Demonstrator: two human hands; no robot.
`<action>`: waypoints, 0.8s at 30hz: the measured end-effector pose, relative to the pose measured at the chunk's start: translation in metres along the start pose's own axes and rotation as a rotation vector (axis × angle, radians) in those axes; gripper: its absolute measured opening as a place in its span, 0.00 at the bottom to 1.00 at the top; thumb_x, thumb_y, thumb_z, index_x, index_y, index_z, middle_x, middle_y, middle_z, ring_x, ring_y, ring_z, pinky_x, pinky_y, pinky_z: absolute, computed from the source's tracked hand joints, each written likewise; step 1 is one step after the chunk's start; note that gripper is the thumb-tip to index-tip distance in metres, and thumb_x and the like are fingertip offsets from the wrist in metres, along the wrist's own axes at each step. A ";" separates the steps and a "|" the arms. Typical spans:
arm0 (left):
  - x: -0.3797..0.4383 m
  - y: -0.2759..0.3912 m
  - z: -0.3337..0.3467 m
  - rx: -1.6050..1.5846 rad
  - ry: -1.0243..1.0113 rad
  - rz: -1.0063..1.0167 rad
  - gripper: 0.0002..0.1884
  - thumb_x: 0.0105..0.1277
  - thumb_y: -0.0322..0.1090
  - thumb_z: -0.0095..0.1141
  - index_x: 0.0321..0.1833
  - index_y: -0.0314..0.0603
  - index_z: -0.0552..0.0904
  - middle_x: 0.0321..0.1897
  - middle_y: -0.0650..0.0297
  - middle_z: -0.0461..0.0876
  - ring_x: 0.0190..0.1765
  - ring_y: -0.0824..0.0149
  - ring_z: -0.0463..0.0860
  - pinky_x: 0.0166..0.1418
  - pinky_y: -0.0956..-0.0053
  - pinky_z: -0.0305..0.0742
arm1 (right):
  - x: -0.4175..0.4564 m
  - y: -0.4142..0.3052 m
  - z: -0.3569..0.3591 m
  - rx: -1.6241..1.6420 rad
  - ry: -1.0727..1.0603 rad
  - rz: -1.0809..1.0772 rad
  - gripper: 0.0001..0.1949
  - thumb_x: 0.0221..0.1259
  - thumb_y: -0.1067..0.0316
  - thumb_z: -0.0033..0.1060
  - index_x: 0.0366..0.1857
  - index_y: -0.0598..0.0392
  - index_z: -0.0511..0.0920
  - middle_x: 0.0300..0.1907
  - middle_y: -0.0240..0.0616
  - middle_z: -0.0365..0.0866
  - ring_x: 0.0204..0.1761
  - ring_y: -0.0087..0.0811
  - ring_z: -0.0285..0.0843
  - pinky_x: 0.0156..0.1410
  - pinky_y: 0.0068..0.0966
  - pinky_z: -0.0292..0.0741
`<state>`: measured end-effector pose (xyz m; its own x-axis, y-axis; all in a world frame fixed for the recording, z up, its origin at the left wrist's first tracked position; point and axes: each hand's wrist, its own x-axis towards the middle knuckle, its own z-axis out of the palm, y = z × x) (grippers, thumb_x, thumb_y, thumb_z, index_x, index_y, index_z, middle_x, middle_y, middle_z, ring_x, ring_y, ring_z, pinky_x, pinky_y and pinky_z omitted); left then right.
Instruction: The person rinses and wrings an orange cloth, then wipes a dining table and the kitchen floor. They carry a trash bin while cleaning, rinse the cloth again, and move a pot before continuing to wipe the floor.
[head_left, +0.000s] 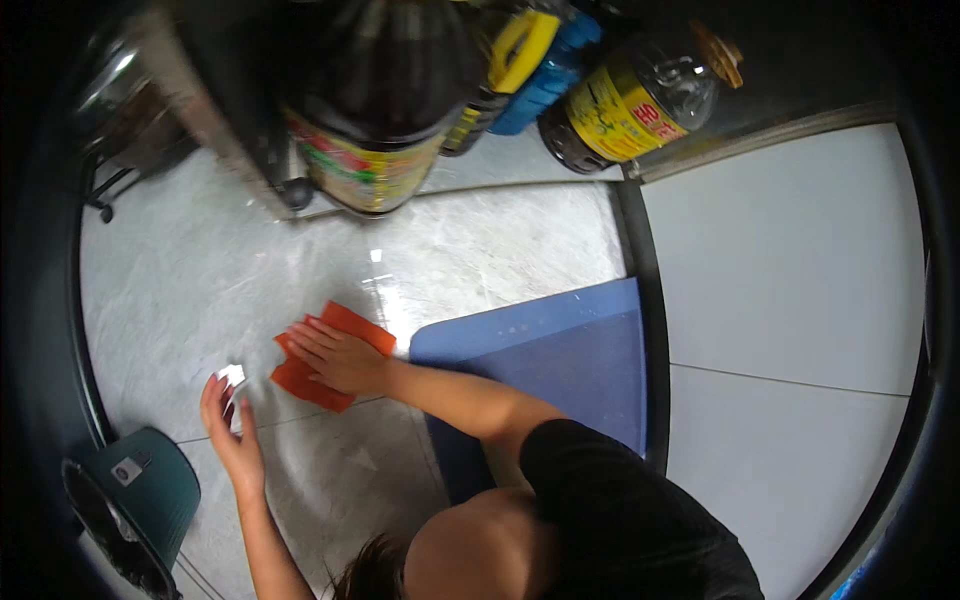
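Observation:
My right hand (337, 358) presses palm down on an orange cloth (360, 322) spread over the shiny grey marble-look tile floor (510, 240). Its fingers point left, and cloth corners stick out around it. My left hand (231, 427) is held to the left of the cloth, over the floor, with fingers curved and apart and nothing in it. A blue mat (570, 352) lies to the right of the cloth, partly under my right forearm.
A green bin (154, 480) with a dark liner stands at lower left. On a low shelf (465, 176) ahead are a large labelled bottle (375, 172) of dark liquid, a blue bottle (540, 90) and a tilted yellow-labelled bottle (622, 112). White panels (780, 262) border the right.

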<state>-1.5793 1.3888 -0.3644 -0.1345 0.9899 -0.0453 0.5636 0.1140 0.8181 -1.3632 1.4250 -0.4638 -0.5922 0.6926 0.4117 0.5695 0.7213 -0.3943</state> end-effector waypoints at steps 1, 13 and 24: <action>-0.005 0.009 -0.001 0.025 -0.032 -0.065 0.19 0.65 0.26 0.52 0.60 0.40 0.72 0.64 0.56 0.65 0.58 0.60 0.74 0.59 0.69 0.71 | -0.005 0.020 -0.007 -0.056 -0.008 0.067 0.22 0.56 0.67 0.50 0.56 0.61 0.69 0.59 0.44 0.67 0.64 0.43 0.62 0.70 0.38 0.56; -0.041 -0.014 -0.031 0.041 -0.136 -0.104 0.19 0.68 0.24 0.46 0.62 0.37 0.68 0.66 0.57 0.63 0.57 0.61 0.74 0.61 0.70 0.70 | -0.331 0.281 -0.250 -0.756 0.808 1.591 0.17 0.64 0.59 0.46 0.43 0.63 0.78 0.43 0.54 0.79 0.45 0.54 0.76 0.51 0.45 0.71; -0.034 0.001 -0.008 0.014 -0.110 -0.225 0.14 0.69 0.26 0.47 0.57 0.37 0.72 0.65 0.57 0.64 0.59 0.64 0.73 0.63 0.71 0.68 | -0.114 0.226 -0.100 -0.521 0.411 1.123 0.20 0.58 0.69 0.46 0.52 0.71 0.69 0.58 0.60 0.67 0.59 0.53 0.66 0.65 0.37 0.63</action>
<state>-1.5805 1.3544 -0.3579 -0.1686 0.9427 -0.2878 0.5413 0.3326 0.7723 -1.1100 1.5094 -0.5172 0.5127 0.7953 0.3235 0.8438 -0.3974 -0.3606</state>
